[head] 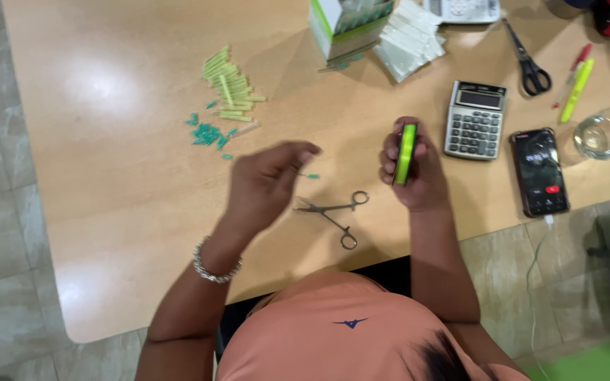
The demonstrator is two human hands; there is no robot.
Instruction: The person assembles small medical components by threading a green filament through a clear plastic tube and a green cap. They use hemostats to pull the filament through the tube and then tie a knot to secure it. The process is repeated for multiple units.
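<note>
Right hand [412, 169] around a yellow-green spool [406, 152], left hand [266, 182] pinched above steel forceps [333, 212] on wooden table [121, 141].

A glossy wood-look table [121, 92] is seen. Shiny metal forceps [333, 210] and bracelet [214, 271] are shown; the spool [406, 152] and calculator [475, 120] appear plastic, the glass [603, 134] clear.

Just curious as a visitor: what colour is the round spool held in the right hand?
The spool in the right hand is bright yellow-green, seen edge-on in the head view.
</note>
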